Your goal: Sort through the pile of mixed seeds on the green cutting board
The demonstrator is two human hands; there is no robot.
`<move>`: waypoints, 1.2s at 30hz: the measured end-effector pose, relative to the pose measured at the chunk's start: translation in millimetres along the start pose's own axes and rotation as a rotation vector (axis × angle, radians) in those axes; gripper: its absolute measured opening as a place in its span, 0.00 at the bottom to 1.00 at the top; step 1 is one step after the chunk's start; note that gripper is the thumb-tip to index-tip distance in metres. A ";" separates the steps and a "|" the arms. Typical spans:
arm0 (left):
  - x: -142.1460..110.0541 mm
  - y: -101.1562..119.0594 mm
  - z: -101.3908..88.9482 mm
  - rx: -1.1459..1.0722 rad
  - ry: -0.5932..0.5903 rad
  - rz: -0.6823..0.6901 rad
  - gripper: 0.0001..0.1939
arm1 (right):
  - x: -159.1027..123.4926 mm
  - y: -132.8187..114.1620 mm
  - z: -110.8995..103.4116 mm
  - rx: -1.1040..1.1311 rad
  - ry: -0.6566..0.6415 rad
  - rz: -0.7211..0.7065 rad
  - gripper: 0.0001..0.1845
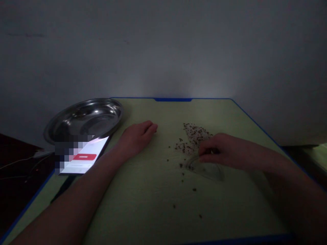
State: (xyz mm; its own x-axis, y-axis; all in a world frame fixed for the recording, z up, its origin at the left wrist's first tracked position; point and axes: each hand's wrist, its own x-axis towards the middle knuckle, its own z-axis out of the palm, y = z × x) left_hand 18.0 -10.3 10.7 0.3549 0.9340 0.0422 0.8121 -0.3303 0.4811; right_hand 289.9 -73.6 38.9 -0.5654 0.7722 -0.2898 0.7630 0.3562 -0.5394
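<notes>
My left hand (pixel 138 137) rests on the table with its fingers curled in; whether anything lies inside them is hidden. To the right, my right hand (pixel 216 149) has thumb and fingers pinched together. Its fingertips are over the near edge of a patch of small dark and white grains (pixel 196 134), and what they hold is too small or hidden to tell. Just below them lies a clear, shallow, curved dish or lid (pixel 208 172), partly covered by the hand. Several loose dark grains (pixel 194 189) are scattered on the table nearer to me.
A wide shiny metal basin (pixel 88 122) stands at the left back of the light table (pixel 153 204), which has blue edging. In front of it a lit phone or tablet (pixel 87 158) is beside my left forearm. A grey wall (pixel 168 51) rises behind; white cables (pixel 20 163) hang left.
</notes>
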 end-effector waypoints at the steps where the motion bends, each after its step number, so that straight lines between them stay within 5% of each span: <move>1: 0.1 -0.9 0.5 -0.003 0.002 0.005 0.21 | 0.0 0.5 -1.4 -0.002 0.017 0.004 0.13; 23: 0.7 -2.4 1.6 -0.007 -0.001 0.017 0.21 | -6.2 -4.3 -2.9 0.122 -0.174 -0.054 0.13; 31: 1.0 -3.8 2.6 -0.001 0.011 0.038 0.21 | 7.6 -5.8 6.1 0.030 0.031 -0.019 0.13; 36: 1.9 -5.2 3.6 0.006 0.004 0.022 0.21 | 5.3 -5.4 1.9 0.026 0.031 0.001 0.15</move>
State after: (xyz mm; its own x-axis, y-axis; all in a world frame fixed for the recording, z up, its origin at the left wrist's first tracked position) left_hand 16.2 -7.4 5.1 0.3711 0.9269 0.0561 0.8067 -0.3517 0.4749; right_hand 282.3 -72.4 38.8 -0.5543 0.7888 -0.2655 0.7548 0.3420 -0.5597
